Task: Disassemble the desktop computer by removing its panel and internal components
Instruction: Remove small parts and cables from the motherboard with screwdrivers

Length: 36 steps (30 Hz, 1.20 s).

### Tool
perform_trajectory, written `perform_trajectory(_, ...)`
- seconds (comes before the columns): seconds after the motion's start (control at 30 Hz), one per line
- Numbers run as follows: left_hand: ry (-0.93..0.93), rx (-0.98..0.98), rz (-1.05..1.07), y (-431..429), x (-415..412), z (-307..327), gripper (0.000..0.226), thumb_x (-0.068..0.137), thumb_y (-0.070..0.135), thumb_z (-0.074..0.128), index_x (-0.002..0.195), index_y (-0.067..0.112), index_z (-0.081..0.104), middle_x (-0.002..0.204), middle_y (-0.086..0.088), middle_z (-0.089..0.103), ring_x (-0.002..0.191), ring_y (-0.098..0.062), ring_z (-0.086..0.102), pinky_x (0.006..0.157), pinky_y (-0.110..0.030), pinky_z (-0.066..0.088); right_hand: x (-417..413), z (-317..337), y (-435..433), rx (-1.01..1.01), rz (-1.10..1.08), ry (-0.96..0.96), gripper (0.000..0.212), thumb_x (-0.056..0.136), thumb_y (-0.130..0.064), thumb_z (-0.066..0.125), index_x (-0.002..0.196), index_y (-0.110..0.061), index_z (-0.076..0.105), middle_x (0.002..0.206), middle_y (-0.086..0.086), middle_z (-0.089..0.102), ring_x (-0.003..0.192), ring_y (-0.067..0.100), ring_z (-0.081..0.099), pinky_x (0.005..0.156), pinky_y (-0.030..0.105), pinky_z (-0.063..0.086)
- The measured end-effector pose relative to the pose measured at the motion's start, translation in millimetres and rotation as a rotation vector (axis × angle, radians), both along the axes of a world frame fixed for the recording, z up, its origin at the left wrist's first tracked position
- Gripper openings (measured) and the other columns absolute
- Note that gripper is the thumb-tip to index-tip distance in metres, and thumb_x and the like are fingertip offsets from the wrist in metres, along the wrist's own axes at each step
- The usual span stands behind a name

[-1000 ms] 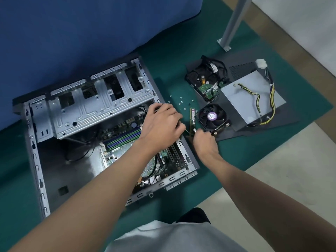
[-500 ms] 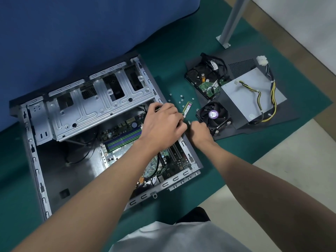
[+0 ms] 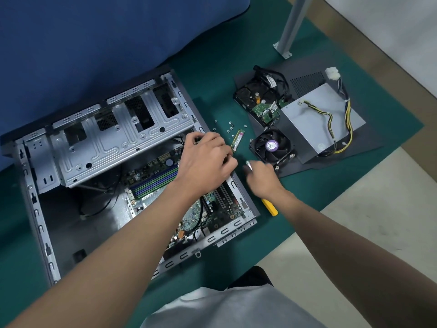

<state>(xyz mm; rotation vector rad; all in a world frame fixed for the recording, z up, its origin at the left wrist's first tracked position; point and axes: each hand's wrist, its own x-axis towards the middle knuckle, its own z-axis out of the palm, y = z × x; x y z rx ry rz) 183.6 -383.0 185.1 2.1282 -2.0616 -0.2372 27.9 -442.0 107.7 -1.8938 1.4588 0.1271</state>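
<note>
The open computer case (image 3: 37,209) lies on its side on the green mat (image 3: 314,190), with the motherboard (image 3: 153,183) still inside. My left hand (image 3: 205,162) hovers over the case's right edge and pinches the lower end of a green RAM stick (image 3: 237,139), which points away over the mat. Just right of the case, my right hand (image 3: 262,178) is curled over a screwdriver (image 3: 270,208). Its yellow handle shows below my wrist and its metal tip pokes out past my fingers.
Removed parts lie on the dark side panel (image 3: 307,79) at the right: cooler fan (image 3: 272,145), hard drive (image 3: 255,98) and power supply (image 3: 314,119) with cables. Several loose screws (image 3: 229,126) dot the mat. A metal post (image 3: 290,24) stands behind; blue cloth (image 3: 94,43) bounds the back.
The RAM stick passed from my right hand to my left hand and tilted away from upright. My right hand dropped onto the screwdriver, whose yellow handle now shows.
</note>
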Motion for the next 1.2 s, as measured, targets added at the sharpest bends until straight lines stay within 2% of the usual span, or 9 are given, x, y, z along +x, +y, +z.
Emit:
perform_trajectory(0.13,0.000,0.019,-0.017,-1.5,1.1,1.4,0.038,0.089,0.037,0.036,0.082,0.024,0.072,0.087,0.012,0.064,0.105,-0.007,0.050,0.095,-0.032,0.016,32.5,11.8,-6.1,0.338,-0.310,-0.390,0.028,0.092,-0.008,0.047,0.065,-0.015,0.049,0.061,0.003,0.049,0.055,0.017,0.044,0.048,0.023,0.034)
perform_trajectory(0.27,-0.013,0.035,-0.023,-3.0,1.6,2.0,0.038,0.089,0.038,0.036,0.082,0.026,0.071,0.087,0.012,0.063,0.103,-0.007,0.050,0.094,-0.032,0.015,44.2,18.5,-10.4,0.502,-0.430,-0.389,0.028,0.092,-0.001,0.038,0.068,-0.013,0.047,0.052,-0.002,0.043,0.027,0.002,0.036,0.031,0.012,0.024)
perform_trajectory(0.47,-0.055,0.058,-0.017,-4.6,4.1,3.3,0.038,0.084,0.038,0.038,0.070,0.024,0.070,0.079,0.011,0.062,0.096,-0.008,0.050,0.090,-0.033,0.017,43.5,18.6,-15.3,0.555,-0.481,-0.413,0.020,0.090,-0.002,0.046,0.074,-0.010,0.054,0.061,0.003,0.054,0.049,0.012,0.051,0.037,0.018,0.039)
perform_trajectory(0.57,-0.072,0.053,-0.017,6.3,9.6,2.1,0.036,0.081,0.037,0.039,0.064,0.023,0.067,0.074,0.010,0.062,0.093,-0.009,0.052,0.089,-0.034,0.020,45.6,24.3,-18.8,0.620,-0.578,-0.497,0.019,0.095,-0.002,0.042,0.085,-0.006,0.058,0.079,0.010,0.062,0.066,0.020,0.062,0.060,0.034,0.059)
perform_trajectory(0.73,-0.059,0.052,-0.050,15.5,19.2,-1.5,0.035,0.083,0.038,0.040,0.066,0.022,0.067,0.077,0.011,0.063,0.095,-0.010,0.052,0.090,-0.034,0.020,52.3,46.4,-24.6,0.542,-0.531,-0.557,0.034,0.101,-0.029,0.045,0.086,-0.002,0.057,0.084,0.016,0.060,0.073,0.027,0.060,0.060,0.031,0.057)
perform_trajectory(0.83,0.045,0.003,-0.110,20.6,25.8,-4.8,0.038,0.093,0.041,0.037,0.099,0.026,0.071,0.109,0.012,0.067,0.116,-0.008,0.049,0.097,-0.031,0.017,68.6,68.8,-25.4,0.374,-0.488,-0.622,0.049,0.099,-0.042,0.044,0.067,-0.007,0.054,0.075,0.013,0.064,0.064,0.021,0.062,0.059,0.033,0.054)
perform_trajectory(0.9,0.123,-0.045,-0.090,30.1,35.9,-8.2,0.041,0.100,0.041,0.033,0.127,0.024,0.059,0.138,0.008,0.055,0.132,-0.009,0.040,0.103,-0.027,0.018,81.8,84.3,-27.1,0.283,-0.552,-0.735,0.052,0.099,-0.042,0.042,0.061,-0.008,0.053,0.071,0.011,0.065,0.063,0.020,0.063,0.062,0.035,0.054)
perform_trajectory(1.03,0.102,-0.054,0.152,54.5,71.2,-17.2,0.051,0.103,0.045,0.027,0.149,0.023,0.031,0.157,0.006,0.027,0.144,-0.012,0.023,0.111,-0.029,0.012,103.9,112.4,-24.5,0.102,-0.434,-0.772,0.058,0.099,-0.046,0.038,0.060,-0.011,0.064,0.079,0.012,0.069,0.075,0.017,0.061,0.069,0.037,0.053)
perform_trajectory(1.2,-0.023,-0.013,0.401,89.3,122.2,-22.5,0.056,0.103,0.047,0.024,0.150,0.018,0.029,0.156,-0.004,0.029,0.144,-0.020,0.025,0.113,-0.034,0.014,132.3,135.5,4.4,-0.050,-0.204,-0.670,0.064,0.094,-0.055,0.036,0.053,-0.016,0.065,0.043,-0.007,0.052,0.043,0.001,0.045,0.057,0.027,0.034)
